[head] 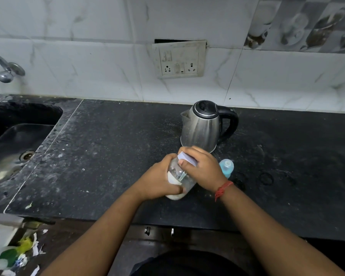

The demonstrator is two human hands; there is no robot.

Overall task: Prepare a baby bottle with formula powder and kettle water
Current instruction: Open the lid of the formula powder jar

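Observation:
A clear jar (179,183) holding white powder stands tilted on the black counter (112,156). My left hand (157,181) grips its side. My right hand (201,168) grips the jar's pale lavender lid (187,158) from above. A scoop shows faintly inside the jar. Just right of my right hand stands a baby bottle with a light blue top (226,166), partly hidden by my wrist. A steel electric kettle (203,126) with a black lid and handle stands behind the jar, spout to the left.
A dark sink (18,144) lies at the left with a tap (5,70) above it. A switch and socket plate (179,60) hangs on the tiled wall. Crumpled litter (18,253) lies below the counter's left front edge.

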